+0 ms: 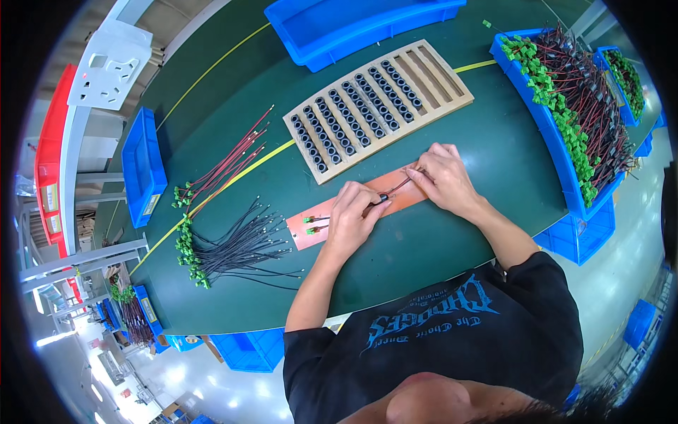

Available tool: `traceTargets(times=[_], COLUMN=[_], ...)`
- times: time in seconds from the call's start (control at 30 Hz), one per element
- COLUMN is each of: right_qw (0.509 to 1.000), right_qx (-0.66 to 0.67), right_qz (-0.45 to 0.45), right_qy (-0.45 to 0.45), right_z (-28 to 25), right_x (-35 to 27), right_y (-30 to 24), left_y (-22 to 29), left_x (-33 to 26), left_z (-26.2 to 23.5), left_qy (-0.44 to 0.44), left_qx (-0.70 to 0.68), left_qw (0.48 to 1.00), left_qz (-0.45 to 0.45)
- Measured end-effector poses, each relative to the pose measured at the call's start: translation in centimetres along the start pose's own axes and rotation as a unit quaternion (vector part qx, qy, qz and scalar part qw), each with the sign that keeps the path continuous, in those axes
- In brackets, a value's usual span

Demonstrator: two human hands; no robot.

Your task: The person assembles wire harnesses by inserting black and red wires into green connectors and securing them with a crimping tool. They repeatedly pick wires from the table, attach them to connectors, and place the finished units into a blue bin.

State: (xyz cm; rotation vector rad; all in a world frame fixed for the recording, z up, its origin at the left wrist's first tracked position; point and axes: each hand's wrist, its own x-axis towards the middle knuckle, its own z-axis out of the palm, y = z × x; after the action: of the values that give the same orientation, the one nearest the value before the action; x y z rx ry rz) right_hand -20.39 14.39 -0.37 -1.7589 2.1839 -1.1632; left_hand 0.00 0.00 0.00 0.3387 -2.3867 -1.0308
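A flat copper-orange board lies on the green table under both hands. My left hand is closed, thumb and fingers pinching a small black ring-like core above the board. From the core, dark red wires run to my right hand, whose fingers are closed on their ends. Two green connectors rest at the board's left end, their wires leading under my left hand. The wires' exact path through the core is hidden by my fingers.
Black wires and red wires with green connectors lie to the left. Beyond the board is a wooden rack with rows of black cores. A blue bin of wired connectors stands right; other blue trays sit left and far.
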Motion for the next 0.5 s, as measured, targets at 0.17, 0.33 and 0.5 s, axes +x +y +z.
traceTargets(times=[0.17,0.33,0.5], right_qw=[1.000,1.000,1.000], right_qx=[-0.003,0.003,0.012], right_qz=[0.010,0.010,0.004], right_qy=[0.007,0.008,-0.002], right_z=[-0.9,-0.9,-0.9], right_x=[0.7,0.6,0.6], right_y=[0.1,0.5,1.0], left_y=[0.1,0.1,0.0], left_x=[0.3,0.4,0.1], left_z=[0.3,0.0,0.1], left_qy=[0.010,0.007,0.007], left_qx=[0.005,0.024,0.022], left_qw=[1.000,0.999,1.000], left_qz=[-0.003,0.024,0.014])
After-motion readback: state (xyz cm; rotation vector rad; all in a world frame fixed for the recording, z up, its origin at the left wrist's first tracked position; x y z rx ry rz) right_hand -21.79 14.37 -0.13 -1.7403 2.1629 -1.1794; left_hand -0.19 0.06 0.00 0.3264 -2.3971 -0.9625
